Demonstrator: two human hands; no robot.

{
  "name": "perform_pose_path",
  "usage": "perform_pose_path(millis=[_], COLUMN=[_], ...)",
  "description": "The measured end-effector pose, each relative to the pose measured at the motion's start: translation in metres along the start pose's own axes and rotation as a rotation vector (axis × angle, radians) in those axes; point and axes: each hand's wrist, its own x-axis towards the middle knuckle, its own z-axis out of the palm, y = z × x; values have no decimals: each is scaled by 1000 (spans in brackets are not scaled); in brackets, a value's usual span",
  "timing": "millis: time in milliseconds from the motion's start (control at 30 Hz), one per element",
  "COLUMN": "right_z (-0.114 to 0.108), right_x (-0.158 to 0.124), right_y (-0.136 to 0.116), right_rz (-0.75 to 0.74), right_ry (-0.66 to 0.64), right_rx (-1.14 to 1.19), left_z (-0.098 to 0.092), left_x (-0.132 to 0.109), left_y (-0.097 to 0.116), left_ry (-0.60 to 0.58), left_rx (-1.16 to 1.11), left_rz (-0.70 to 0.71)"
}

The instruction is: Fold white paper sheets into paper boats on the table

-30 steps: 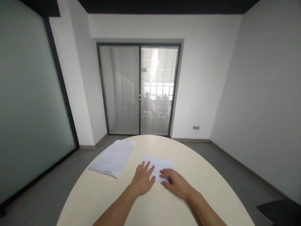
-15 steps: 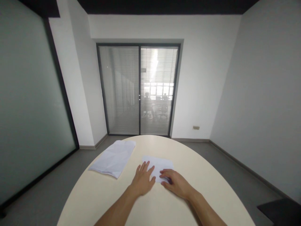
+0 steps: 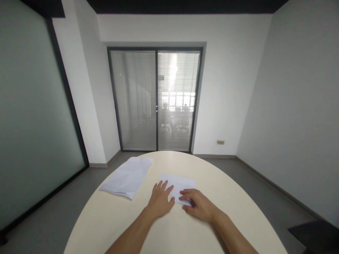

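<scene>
A small white sheet of paper point(image 3: 181, 183) lies flat on the cream round table point(image 3: 169, 236). My left hand point(image 3: 160, 201) rests palm down over its left side, fingers spread and thumb pointing right. At the paper's near right part is my right hand point(image 3: 198, 204). Its fingers curve over the paper, and the thumb stands apart from them near the close edge. Nothing shows between that thumb and the fingers. Part of the paper is hidden beneath both hands.
A larger stack of creased white paper point(image 3: 129, 176) lies at the table's left edge. Beyond the table stands a glass door with blinds point(image 3: 156, 102). A frosted glass panel point(image 3: 34, 106) is on the left, and a dark flat object point(image 3: 315, 234) at the lower right.
My right thumb has drawn slightly away from the fingers, baring a little more of the paper's near edge. My left hand stays in place. The view has tilted very slightly.
</scene>
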Motion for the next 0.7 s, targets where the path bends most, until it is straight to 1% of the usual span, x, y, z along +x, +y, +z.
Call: perform_pose_path(millis=[67, 133, 233, 300, 400, 467, 567, 633, 700], right_z=[2, 5, 8, 9, 11, 11, 10, 7, 3], right_x=[-1, -3, -4, -5, -6, -6, -5, -5, -5], right_y=[6, 12, 21, 25, 25, 21, 11, 5, 1], right_rz=[60, 163, 310, 359, 398, 407, 338, 304, 313], right_ry=[-38, -104, -195, -217, -225, -190, -136, -151, -185], right_rx=[-30, -68, -111, -120, -109, -100, -92, -75, -51], left_z=[0, 1, 4, 5, 4, 1, -4, -6, -5], left_x=[1, 2, 2, 3, 2, 0, -2, -3, -2], left_y=[0, -1, -1, -2, -1, 0, 4, 6, 7], left_ry=[-13, -12, 14, 35, 70, 83, 84, 82, 73], left_rx=[-15, -23, -21, -22, -23, -27, -36, -37, -38], left_rz=[11, 18, 41, 73, 101, 97, 84, 68, 42])
